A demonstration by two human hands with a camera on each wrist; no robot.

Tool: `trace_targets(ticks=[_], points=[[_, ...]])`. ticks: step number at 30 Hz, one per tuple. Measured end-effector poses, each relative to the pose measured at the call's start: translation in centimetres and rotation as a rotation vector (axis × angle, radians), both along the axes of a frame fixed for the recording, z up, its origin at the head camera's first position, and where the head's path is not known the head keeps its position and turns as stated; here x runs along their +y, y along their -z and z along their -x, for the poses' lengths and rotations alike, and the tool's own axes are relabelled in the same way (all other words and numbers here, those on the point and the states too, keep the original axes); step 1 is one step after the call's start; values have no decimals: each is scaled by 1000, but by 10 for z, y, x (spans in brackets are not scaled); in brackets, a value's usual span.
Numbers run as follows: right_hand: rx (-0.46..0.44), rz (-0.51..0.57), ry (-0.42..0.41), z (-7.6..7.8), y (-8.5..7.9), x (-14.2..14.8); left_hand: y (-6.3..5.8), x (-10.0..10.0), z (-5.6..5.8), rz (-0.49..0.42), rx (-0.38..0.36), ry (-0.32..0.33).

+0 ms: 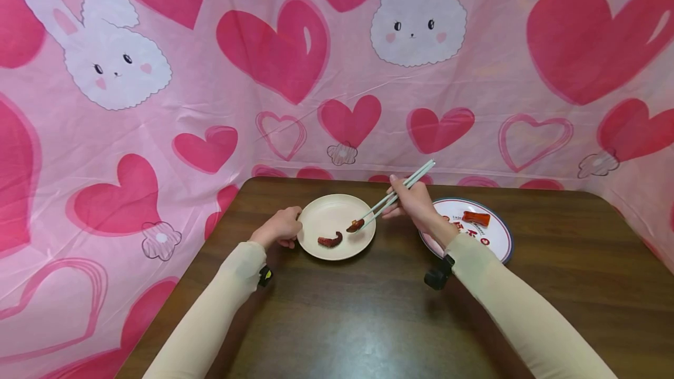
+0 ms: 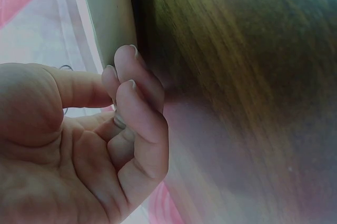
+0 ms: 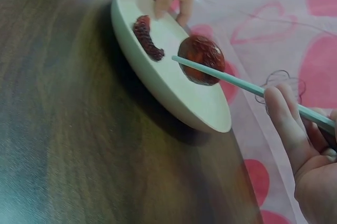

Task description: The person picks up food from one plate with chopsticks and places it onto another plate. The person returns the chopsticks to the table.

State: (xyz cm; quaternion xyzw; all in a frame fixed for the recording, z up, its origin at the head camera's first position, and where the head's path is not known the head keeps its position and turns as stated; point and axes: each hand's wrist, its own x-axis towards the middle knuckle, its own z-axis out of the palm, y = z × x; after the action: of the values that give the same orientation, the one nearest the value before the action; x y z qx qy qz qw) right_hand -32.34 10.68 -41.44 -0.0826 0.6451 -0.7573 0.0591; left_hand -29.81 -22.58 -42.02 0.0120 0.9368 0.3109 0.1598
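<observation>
My left hand [image 1: 279, 228] pinches the left rim of a cream plate [image 1: 337, 203], its thumb and curled fingers at the edge in the left wrist view. My right hand [image 1: 412, 200] holds pale green chopsticks [image 1: 387, 199] slanting down leftward over that plate. At their tips is a glossy brown, rounded piece [image 1: 356, 226] like a mushroom cap, seen larger in the right wrist view [image 3: 201, 59]. Whether it touches the plate, I cannot tell. A curled, dark red tentacle piece [image 1: 330, 240] with bumpy suckers lies on the plate, left of the chopstick tips.
To the right, partly behind my right forearm, stands a white plate [image 1: 500, 242] with a blue rim and red print. On it lies a reddish-brown strip [image 1: 476, 219]. The brown wooden table [image 1: 337, 320] meets a pink heart-and-rabbit cloth [image 1: 295, 151] at the back.
</observation>
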Motion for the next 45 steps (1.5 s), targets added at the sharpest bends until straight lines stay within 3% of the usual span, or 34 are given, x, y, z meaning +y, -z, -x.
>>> trace_targets(ticks=[13,45], points=[[-19,-44,89,-3,8,-14,-2,2,-2,3,2,-5],[54,-97,24,-15,6,-15,-3,3,-2,16,-11,-11]])
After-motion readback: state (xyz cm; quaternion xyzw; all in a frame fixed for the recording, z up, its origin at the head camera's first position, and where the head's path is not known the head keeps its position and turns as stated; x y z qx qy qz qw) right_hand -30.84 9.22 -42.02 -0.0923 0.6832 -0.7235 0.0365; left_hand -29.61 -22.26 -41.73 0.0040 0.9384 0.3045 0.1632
